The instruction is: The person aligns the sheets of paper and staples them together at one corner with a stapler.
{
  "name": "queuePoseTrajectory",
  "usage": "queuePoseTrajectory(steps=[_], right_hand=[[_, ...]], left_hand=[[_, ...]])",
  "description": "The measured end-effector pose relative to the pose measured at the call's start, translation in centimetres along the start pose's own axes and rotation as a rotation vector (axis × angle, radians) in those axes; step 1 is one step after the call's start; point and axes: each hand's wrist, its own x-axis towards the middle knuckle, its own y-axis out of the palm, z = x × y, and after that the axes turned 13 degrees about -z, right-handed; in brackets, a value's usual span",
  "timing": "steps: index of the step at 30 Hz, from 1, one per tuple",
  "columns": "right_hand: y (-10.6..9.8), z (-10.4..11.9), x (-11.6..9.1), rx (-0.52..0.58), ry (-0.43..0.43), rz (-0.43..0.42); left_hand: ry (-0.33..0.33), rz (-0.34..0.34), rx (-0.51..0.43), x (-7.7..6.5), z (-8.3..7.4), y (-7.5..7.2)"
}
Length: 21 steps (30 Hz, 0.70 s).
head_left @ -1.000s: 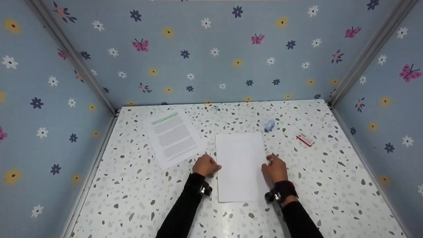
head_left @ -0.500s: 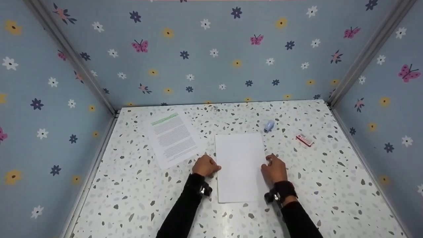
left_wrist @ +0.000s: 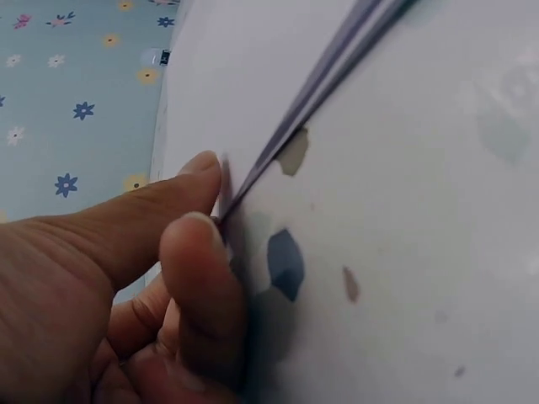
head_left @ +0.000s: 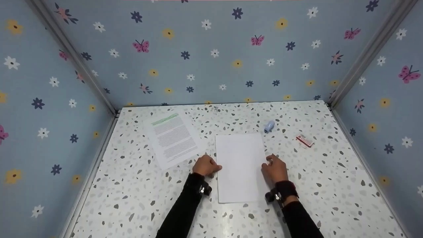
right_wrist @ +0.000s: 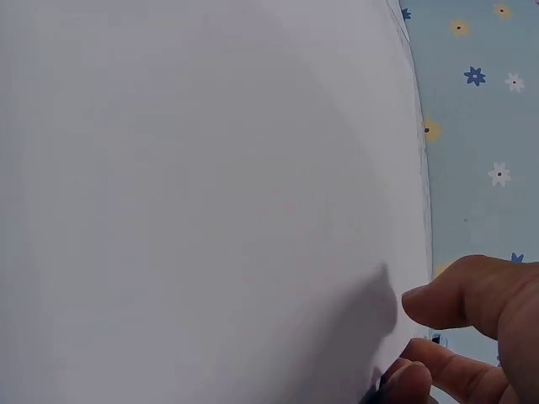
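Note:
White sheets of paper (head_left: 241, 185), blank on top, lie stacked in front of me. Their left edge is pinched between the thumb and index finger of my left hand (head_left: 205, 166); the left wrist view shows thin layered paper edges (left_wrist: 295, 118) running out from the fingertips (left_wrist: 192, 231). At the right edge, my right hand (head_left: 276, 168) holds the sheets with curled fingers. In the right wrist view its thumb (right_wrist: 450, 299) lies over the margin and its fingertips (right_wrist: 408, 383) sit at the edge, partly hidden.
A printed page (head_left: 176, 138) with a green heading lies tilted to the left. Beyond the sheets, on the right, lie a small light-blue object (head_left: 269, 126) and a red-and-white pack (head_left: 304, 140). Flower-patterned walls (head_left: 211, 49) border the speckled table (head_left: 330, 185).

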Motion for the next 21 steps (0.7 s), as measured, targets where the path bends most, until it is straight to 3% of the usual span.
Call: queuePoseTrajectory(steps=[5,9,16,21], right_hand=[[-0.9,0.7,0.6,0.001,0.021,0.002],[-1.3,1.6,1.1,0.015,-0.012,-0.03],[-0.7,4.3,1.8,0.028,-0.088,-0.039],[0.7,6.1,1.5,0.022,-0.103,-0.005]], left_hand=[[0.024,-0.031,-0.044,0.3,-0.2,-1.3],[0.037,-0.153,-0.031,1.1,-0.3,-2.9],[0.148,-0.429,0.177,3.7,0.6,-6.1],[0.132,-0.507,0.271,5.3,3.4,-7.4]])
